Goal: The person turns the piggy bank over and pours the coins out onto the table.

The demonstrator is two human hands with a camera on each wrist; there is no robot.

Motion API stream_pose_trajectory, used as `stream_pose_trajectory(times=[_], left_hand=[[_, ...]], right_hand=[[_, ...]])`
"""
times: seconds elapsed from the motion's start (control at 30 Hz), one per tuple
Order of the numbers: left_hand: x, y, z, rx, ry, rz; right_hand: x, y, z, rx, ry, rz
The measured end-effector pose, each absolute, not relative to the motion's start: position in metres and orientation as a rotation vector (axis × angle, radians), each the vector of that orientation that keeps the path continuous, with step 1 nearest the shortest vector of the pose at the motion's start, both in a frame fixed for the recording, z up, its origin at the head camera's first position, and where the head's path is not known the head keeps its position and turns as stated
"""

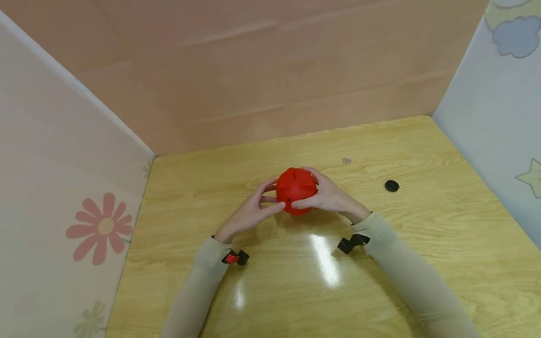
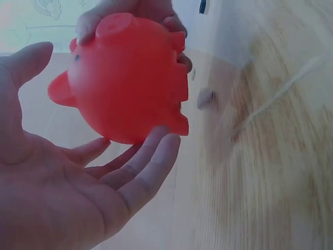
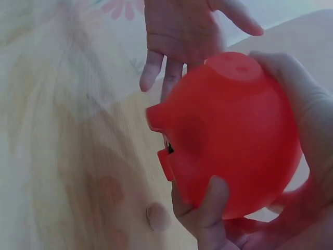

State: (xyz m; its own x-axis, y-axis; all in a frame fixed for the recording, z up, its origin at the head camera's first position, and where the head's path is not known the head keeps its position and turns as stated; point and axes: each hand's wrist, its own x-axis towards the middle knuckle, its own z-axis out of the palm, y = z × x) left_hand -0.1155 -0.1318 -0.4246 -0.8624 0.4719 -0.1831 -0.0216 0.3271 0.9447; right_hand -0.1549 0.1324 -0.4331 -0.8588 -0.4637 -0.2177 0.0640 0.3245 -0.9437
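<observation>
A red piggy bank (image 1: 296, 184) (image 2: 130, 78) is held above the table, its snout and eyes toward me. My right hand (image 1: 334, 195) (image 3: 312, 120) grips it from the right, thumb by the snout and fingers around the body. On the other side my left hand (image 1: 253, 210) (image 2: 67, 182) has its fingers extended, some tips against or very close to the bank, thumb spread away. In the right wrist view a dark opening (image 3: 169, 145) shows in the underside. Below it appears a blurred coin-like disc (image 3: 158, 216); whether it lies on the wood or is in the air, I cannot tell.
On the wooden table (image 1: 169, 263), a silver coin (image 1: 346, 160) lies behind and right of the bank. Farther right is a black round plug (image 1: 391, 186). Panels stand at the left (image 1: 63, 155), back (image 1: 270, 70) and right (image 1: 498, 117).
</observation>
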Motion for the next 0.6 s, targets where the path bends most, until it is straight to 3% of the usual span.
stream_pose_trajectory(times=[0.6], left_hand=[[-0.116, -0.132, -0.421, 0.386, 2.126, 1.575]], right_hand=[[-0.143, 0.129, -0.408, -0.489, 2.241, -1.510]])
